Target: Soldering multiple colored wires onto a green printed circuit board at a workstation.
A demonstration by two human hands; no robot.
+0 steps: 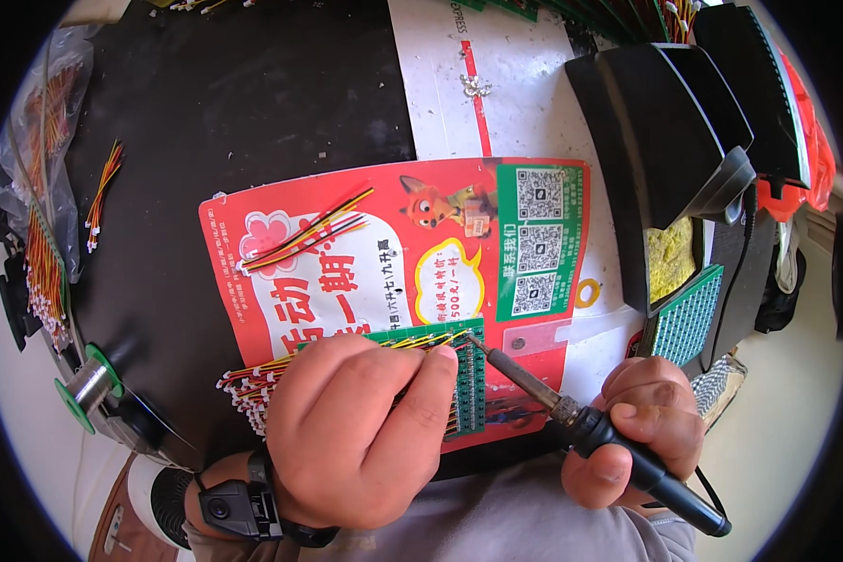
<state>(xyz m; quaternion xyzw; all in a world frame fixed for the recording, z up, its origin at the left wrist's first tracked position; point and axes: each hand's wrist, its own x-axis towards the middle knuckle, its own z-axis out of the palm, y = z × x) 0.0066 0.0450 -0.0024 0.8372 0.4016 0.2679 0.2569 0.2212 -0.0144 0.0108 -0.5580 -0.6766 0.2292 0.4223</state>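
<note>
Soldering wires onto a green board

My left hand [356, 426] presses the green circuit board [459, 375] on the near red leaflet [393, 253], hiding most of it; my right hand [642, 421] grips the soldering iron [571, 412], tip touching it.

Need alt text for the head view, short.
Right hand holds a soldering iron with its tip at a green circuit board, which the left hand presses down along with coloured wires on a red flyer over a black mat.
</note>
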